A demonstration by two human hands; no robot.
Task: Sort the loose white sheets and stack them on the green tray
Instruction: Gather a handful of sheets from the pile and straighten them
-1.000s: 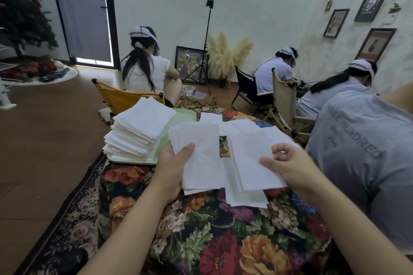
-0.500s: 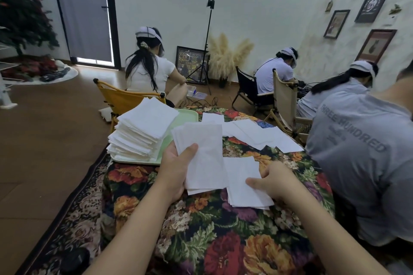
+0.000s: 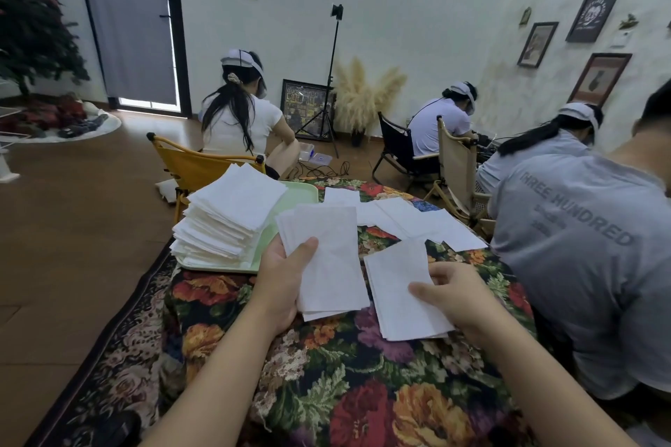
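My left hand (image 3: 281, 279) grips a small bundle of white sheets (image 3: 326, 261) above the floral tablecloth, thumb on top. My right hand (image 3: 452, 292) pinches the right edge of a second small pile of white sheets (image 3: 401, 296) lying on the cloth. A tall stack of white sheets (image 3: 228, 218) sits on the green tray (image 3: 301, 194) at the table's far left corner. Loose white sheets (image 3: 417, 219) lie scattered at the far side of the table.
A person in a grey T-shirt (image 3: 588, 250) sits close on the right. A yellow chair (image 3: 196, 167) with a seated person stands behind the tray. The floral tablecloth (image 3: 363, 392) covers the table; a patterned rug (image 3: 109, 356) lies at its left.
My right hand has come down from holding a sheet in the air to the small pile on the cloth. The left hand keeps its bundle, almost still.
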